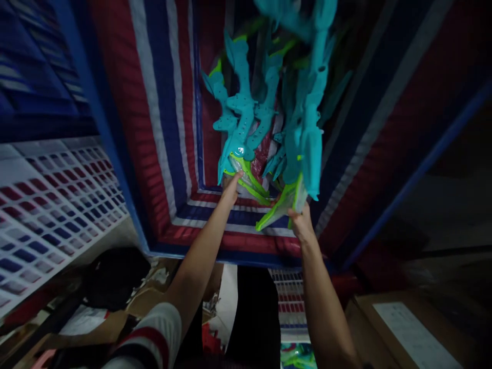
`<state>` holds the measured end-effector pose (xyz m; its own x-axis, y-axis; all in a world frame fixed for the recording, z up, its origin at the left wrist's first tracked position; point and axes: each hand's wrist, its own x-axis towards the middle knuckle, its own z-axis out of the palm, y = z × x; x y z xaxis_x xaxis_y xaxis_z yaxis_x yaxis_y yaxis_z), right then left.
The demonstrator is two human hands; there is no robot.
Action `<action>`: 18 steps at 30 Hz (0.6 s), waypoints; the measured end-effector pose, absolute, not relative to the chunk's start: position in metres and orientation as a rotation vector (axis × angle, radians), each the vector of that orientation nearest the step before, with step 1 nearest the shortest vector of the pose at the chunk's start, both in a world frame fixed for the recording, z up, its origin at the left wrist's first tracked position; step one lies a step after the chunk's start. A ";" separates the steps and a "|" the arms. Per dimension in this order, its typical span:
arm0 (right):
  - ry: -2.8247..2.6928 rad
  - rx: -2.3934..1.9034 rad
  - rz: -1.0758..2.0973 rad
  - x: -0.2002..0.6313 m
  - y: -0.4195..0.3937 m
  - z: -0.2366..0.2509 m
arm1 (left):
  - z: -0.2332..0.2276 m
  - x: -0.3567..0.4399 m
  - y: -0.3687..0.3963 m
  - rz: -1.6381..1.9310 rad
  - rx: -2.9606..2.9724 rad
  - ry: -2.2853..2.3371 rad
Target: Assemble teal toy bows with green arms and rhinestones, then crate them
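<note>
My left hand (231, 189) is closed on the lower end of a teal plastic part (242, 120) whose end carries a lime-green edged, partly clear piece. Farther right, my right hand (302, 221) grips the lime-green trimmed end of a second, longer teal plastic part (312, 123). Both parts point away from me, inside a deep bin lined with striped red, white and blue sheet (163, 102). Several more teal parts lie beyond and between them, partly in shadow. My fingertips are partly hidden behind the pieces.
A blue frame (115, 154) rims the bin. To the left stands a white slatted plastic crate (57, 200), with a black bag (117, 277) below it. A cardboard box (400, 328) with a white label sits at lower right. Below, more teal and green pieces (298, 355) show.
</note>
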<state>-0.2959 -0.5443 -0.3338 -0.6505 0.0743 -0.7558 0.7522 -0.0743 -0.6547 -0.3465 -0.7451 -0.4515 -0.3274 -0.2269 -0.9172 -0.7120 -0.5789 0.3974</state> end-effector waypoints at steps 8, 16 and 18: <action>1.402 1.100 -1.973 -0.298 -0.561 -0.215 | -0.308 -0.389 -0.768 1.982 -1.617 1.046; 1.236 1.062 -1.932 -0.261 -0.577 -0.127 | -0.200 -0.359 -0.783 1.847 -1.710 0.943; 1.188 1.078 -1.988 -0.253 -0.579 -0.106 | -0.178 -0.358 -0.784 1.851 -1.720 0.912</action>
